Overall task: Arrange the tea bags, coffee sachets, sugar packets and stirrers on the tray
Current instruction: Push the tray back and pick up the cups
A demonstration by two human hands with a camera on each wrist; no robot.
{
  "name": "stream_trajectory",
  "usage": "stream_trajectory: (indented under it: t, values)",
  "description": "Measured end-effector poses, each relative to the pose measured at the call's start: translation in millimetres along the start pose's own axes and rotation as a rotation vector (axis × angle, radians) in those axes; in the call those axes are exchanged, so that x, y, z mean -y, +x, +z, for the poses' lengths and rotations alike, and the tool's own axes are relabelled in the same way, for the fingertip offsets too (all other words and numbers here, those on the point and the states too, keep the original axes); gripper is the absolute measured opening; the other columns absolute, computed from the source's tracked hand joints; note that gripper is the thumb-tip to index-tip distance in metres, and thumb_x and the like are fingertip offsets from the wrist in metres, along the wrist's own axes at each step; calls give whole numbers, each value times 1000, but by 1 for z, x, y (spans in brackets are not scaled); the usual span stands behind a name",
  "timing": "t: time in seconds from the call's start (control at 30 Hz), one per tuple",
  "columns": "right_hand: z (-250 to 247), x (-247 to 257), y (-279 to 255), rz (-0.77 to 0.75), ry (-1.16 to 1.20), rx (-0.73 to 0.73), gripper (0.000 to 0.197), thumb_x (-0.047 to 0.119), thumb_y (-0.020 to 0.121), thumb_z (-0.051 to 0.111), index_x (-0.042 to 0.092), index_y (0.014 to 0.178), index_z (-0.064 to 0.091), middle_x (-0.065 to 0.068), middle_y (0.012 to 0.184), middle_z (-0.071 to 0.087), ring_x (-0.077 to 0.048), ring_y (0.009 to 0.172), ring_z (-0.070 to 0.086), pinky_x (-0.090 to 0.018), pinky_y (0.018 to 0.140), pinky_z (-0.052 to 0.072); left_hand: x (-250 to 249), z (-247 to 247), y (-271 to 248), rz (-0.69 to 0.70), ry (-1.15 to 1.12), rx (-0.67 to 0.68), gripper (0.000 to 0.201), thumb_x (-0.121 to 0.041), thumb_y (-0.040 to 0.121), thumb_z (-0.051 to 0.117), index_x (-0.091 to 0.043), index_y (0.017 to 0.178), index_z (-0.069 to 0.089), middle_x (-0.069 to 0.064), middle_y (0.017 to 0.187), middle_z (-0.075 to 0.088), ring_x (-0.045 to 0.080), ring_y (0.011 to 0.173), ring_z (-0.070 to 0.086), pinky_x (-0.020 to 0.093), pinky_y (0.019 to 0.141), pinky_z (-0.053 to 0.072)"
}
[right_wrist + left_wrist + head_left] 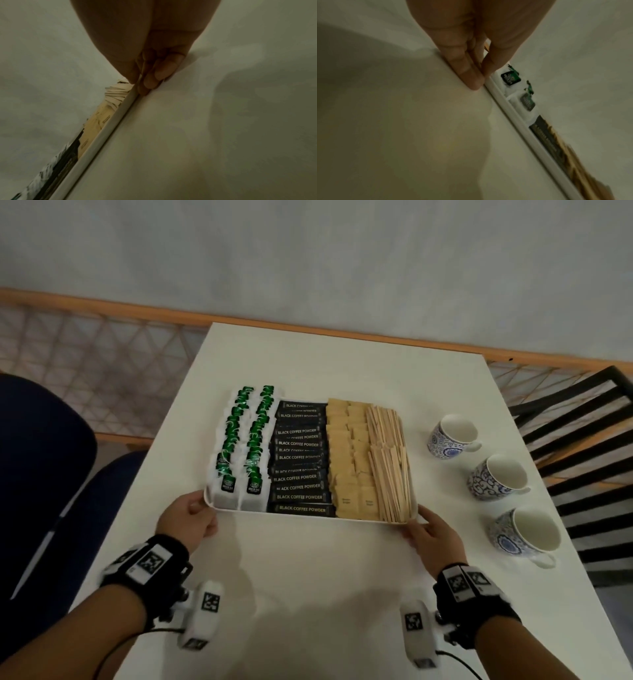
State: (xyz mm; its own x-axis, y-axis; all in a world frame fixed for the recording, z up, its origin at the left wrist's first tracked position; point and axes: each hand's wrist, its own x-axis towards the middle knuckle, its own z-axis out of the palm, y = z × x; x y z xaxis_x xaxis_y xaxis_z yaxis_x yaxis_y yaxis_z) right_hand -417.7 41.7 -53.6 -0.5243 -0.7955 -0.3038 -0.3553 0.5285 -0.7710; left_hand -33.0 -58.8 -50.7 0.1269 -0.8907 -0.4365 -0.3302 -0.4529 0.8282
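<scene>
- Left hand [191, 517] pinches the near-left corner of the tray [291, 512]; right hand [432, 534] pinches the near-right corner.
- Between the hands lie tea bags [239, 446], coffee sachets [299, 457], sugar packets [349, 453] and stirrers [390, 460], in rows.
- Uneven lifting could tilt the tray, and the loose stirrers by the right hand would likely roll out.
- A push rightward could knock the cups [496, 477] beyond the right hand.

I see bare forearms, each wearing a black wrist strap [476, 594] with white square-coded tags, a white tagged camera block [202, 616] below it, and thin black cables at lower frame.
</scene>
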Motion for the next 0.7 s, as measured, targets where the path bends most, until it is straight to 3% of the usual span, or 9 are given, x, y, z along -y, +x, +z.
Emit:
stream_trajectory:
  t: [0.17, 0.27, 0.37, 0.43, 0.57, 0.7]
  values:
    - [1, 4, -5, -20, -29, -15, 39, 25, 92, 56, 21, 131, 55, 6, 73, 70, -17, 75, 66, -29, 75, 49, -4, 1, 1, -18, -75, -1, 28, 12, 88, 46, -10, 75, 57, 14, 71, 50, 23, 61, 48, 22, 54, 55]
    - [2, 4, -4, -20, -51, -28, 39, 25, 91, 57, 21, 130, 55, 7, 71, 69, -17, 74, 65, -28, 73, 49, -4, 1, 1, -43, -97, -15, 30, 11, 88, 48, -12, 75, 61, 12, 69, 54, 23, 64, 51, 19, 53, 56]
    - [2, 4, -2, -3, -55, -27, 39, 24, 90, 58, 22, 128, 57, 5, 72, 70, -17, 74, 66, -30, 75, 51, -5, 1, 4, -94, -158, -52, 19, 7, 89, 53, -6, 99, 62, 14, 71, 57, 23, 63, 54, 21, 52, 57]
    - [2, 7, 2, 17, -46, -27, 38, 23, 89, 59, 21, 127, 58, 3, 71, 69, -17, 70, 65, -32, 74, 52, -8, 1, 8, -133, -192, -34, 25, 3, 90, 55, 2, 114, 58, 16, 72, 57, 22, 62, 54, 23, 50, 57]
    - [6, 17, 12, 27, -41, -17, 36, 18, 90, 57, 17, 126, 58, 0, 64, 66, -13, 54, 56, -27, 62, 46, -21, -2, 21, -205, -254, -6, 34, 4, 94, 50, 4, 128, 50, 18, 72, 54, 23, 60, 50, 23, 42, 53]
    - [12, 37, 33, 41, -44, -4, 35, 18, 91, 56, 15, 126, 57, -2, 63, 65, -15, 53, 55, -27, 57, 44, -42, 1, 44, -237, -280, -6, 39, 6, 95, 45, 3, 134, 44, 17, 71, 51, 22, 60, 47, 23, 37, 50]
